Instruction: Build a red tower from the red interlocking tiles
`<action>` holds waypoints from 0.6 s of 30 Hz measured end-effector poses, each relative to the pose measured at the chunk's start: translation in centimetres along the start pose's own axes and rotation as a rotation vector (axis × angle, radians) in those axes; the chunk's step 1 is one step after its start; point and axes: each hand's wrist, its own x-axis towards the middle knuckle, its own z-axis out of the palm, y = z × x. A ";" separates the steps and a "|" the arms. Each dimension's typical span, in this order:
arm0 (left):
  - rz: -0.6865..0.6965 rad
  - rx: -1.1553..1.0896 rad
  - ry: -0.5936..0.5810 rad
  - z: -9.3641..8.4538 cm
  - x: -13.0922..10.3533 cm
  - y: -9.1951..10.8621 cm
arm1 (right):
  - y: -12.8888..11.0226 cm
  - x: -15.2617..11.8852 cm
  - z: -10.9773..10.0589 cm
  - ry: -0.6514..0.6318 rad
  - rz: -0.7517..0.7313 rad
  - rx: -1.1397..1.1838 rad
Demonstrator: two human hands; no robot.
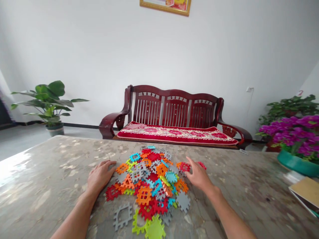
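A heap of plastic interlocking building pieces (144, 195) in orange, red, grey, blue and lime green spreads over the table before me. Many have notched edges, and some have window-like frames. My left hand (101, 174) rests palm down at the heap's left side, fingers extended, nearest an orange window piece (122, 168). On the right, my right hand (198, 174) has its thumb and forefinger apart beside a red piece (184, 167); whether it touches that piece I cannot tell. Another red piece (202, 165) shows just past this hand, which partly hides it.
The table (50, 186) has a patterned, glossy cover. A teal pot (297, 163) of purple flowers and a brown-topped item (306, 191) stand at its right. Beyond the far edge is a wooden bench (175, 109) with a red cushion (174, 132); a potted plant (53, 106) stands left.
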 end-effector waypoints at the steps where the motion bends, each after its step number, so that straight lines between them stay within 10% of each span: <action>1: -0.001 0.002 -0.004 -0.1 0.0 0.0 | 0.2 -0.5 0.2 -0.003 -0.013 -0.003; 18: 0.009 0.011 -0.018 -0.3 0.0 0.1 | -2.0 -2.4 1.8 0.055 0.205 -0.248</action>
